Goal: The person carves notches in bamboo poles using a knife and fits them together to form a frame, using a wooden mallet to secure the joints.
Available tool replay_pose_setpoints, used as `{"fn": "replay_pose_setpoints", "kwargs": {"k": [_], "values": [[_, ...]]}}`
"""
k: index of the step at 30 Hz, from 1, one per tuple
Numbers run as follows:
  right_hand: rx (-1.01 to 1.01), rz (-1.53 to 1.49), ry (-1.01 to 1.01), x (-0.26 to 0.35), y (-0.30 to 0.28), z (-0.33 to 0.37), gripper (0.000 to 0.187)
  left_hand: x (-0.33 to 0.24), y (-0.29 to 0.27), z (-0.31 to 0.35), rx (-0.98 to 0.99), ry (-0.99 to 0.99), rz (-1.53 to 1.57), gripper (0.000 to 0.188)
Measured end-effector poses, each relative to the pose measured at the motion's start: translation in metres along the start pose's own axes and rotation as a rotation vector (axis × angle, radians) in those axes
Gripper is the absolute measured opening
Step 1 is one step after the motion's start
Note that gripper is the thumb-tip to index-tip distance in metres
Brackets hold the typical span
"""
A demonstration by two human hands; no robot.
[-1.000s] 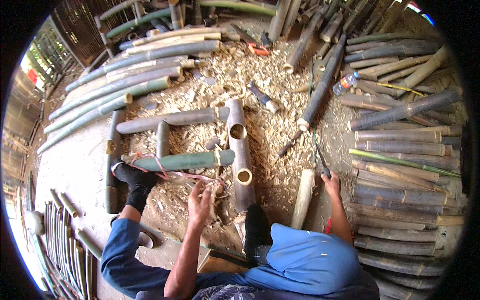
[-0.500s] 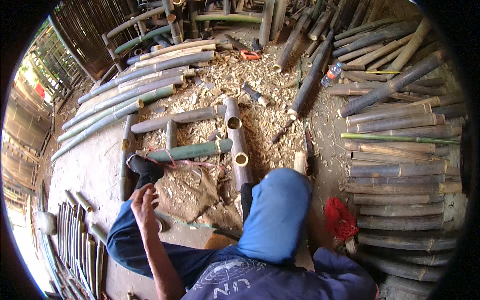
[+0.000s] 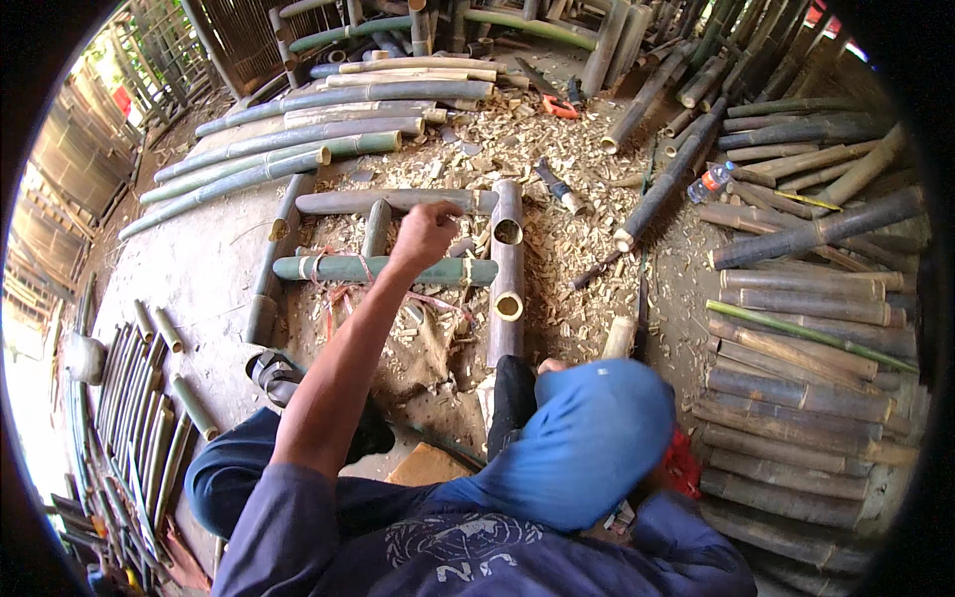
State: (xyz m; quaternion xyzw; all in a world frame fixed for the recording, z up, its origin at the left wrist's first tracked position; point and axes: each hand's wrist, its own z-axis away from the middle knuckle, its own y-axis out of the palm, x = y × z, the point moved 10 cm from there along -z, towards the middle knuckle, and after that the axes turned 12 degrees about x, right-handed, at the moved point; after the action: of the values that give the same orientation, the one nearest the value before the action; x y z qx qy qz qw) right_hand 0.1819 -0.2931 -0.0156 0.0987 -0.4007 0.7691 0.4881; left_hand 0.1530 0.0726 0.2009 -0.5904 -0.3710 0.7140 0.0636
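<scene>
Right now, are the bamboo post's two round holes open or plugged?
Open: the upper hole and the lower hole both show pale rims around darker hollows.

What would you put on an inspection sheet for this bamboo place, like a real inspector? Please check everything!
Surface: floor, pale at left, covered with wood chips in the middle
Job's things: bamboo frame with a green pole across it
Clutter: orange-handled saw, plastic bottle, pink string
Left hand: over the frame, fingers curled; can't tell if it touches
Right hand: mostly hidden by the knee; grip unclear
Cables: nothing seen
Surroundings: bamboo poles laid in rows at right
</scene>
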Motion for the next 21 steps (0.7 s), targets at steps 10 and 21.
{"fn": "replay_pose_setpoints", "kwargs": {"k": [10,21], "values": [[-0.235,-0.186,-0.033,-0.014,-0.187,-0.108,0.023,0.144,0.135,-0.127,0.481,-0.070,-0.509,0.046],[-0.727,0.153,0.279,-0.048,-0.383,-0.228,0.059,0.166,0.142,-0.138,0.729,0.272,-0.667,0.020]]}}
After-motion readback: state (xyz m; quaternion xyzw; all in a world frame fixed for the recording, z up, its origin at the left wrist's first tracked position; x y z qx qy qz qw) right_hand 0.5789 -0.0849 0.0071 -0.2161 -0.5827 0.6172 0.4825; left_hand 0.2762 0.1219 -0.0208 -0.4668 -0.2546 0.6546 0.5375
